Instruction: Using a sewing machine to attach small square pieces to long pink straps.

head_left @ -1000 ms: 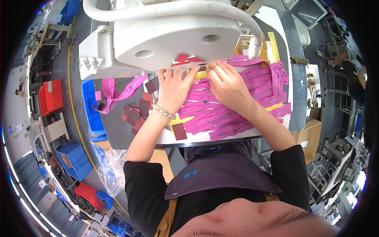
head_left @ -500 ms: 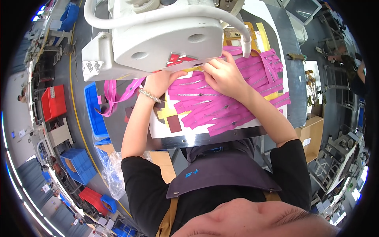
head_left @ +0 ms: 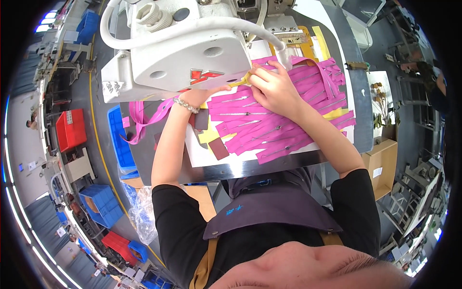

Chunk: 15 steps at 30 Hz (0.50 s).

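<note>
A white sewing machine head (head_left: 192,58) hangs over the worktable. Beneath its lower edge lies my left hand (head_left: 196,98), a beaded bracelet at its wrist; one digit points right, and the other fingers are hidden by the machine. My right hand (head_left: 275,90) bends its fingers around the end of a narrow yellow strip (head_left: 239,83) beside the machine head; its forefinger sticks out. Many pink zippers (head_left: 262,123) with metal teeth lie side by side under and around my right hand. A loose pink zipper tape (head_left: 138,120) loops at the table's left.
Brown patches (head_left: 219,149) lie on white sheeting (head_left: 197,156) near the table's front edge. A blue bin (head_left: 118,137) stands left of the table; a cardboard box (head_left: 382,166) is at the right. A pale hose (head_left: 274,41) arches over the work.
The machine head sits slightly lower and further left in the picture, with more of its top showing. A brown patch near the front edge is turned. Both hands stay almost in place.
</note>
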Each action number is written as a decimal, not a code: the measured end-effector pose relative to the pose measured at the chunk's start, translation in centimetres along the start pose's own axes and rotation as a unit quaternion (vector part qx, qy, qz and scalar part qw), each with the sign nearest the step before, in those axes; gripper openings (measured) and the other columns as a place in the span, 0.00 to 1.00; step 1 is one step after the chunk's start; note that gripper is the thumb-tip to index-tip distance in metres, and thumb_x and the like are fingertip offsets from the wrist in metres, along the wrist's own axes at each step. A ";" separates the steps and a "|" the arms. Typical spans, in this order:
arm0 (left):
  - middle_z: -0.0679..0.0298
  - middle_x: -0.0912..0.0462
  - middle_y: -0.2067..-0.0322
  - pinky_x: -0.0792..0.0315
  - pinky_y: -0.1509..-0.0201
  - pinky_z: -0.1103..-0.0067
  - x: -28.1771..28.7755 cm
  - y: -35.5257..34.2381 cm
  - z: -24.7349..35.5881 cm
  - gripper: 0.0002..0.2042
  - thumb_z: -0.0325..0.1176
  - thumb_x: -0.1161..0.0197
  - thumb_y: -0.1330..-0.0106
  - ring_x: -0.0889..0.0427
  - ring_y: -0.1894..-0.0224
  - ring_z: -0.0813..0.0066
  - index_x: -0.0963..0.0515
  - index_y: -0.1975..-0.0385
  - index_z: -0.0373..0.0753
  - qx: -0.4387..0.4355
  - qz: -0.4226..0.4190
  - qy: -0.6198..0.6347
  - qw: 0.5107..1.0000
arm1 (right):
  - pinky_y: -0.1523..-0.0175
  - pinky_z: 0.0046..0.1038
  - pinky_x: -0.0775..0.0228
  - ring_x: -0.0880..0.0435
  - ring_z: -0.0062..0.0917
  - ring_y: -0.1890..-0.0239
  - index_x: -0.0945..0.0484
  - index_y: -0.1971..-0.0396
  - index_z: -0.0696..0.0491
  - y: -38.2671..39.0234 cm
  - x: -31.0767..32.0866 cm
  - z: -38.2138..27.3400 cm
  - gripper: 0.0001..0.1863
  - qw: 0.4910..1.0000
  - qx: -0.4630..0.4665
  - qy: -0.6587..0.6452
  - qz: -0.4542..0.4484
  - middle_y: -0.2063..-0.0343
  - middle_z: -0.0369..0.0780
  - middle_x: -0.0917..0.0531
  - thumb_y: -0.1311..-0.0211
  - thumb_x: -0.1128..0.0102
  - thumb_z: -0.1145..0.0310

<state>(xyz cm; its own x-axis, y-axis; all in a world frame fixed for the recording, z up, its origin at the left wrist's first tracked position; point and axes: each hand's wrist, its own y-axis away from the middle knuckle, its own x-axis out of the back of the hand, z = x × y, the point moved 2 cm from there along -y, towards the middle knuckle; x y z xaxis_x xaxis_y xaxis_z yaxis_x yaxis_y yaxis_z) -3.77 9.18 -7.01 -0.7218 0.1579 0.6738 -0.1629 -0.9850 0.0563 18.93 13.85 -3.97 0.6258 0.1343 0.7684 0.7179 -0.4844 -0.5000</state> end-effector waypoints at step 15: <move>0.60 0.17 0.65 0.29 0.57 0.74 -0.2 1.7 2.9 0.24 0.48 0.29 0.51 0.19 0.61 0.64 0.20 0.58 0.40 0.111 0.080 -0.104 0.985 | 0.44 0.38 0.38 0.21 0.26 0.52 0.26 0.69 0.52 0.1 0.3 -0.2 0.07 1.000 -0.004 0.003 -0.008 0.59 0.37 0.21 0.49 0.40 0.73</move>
<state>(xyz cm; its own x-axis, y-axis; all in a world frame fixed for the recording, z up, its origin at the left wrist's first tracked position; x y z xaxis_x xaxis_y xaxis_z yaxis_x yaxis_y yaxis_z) -1.95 7.24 -4.90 -0.5699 0.0053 0.8217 0.1095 -0.9906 0.0824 19.11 13.68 -3.71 0.6129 0.1361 0.7784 0.7249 -0.4890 -0.4852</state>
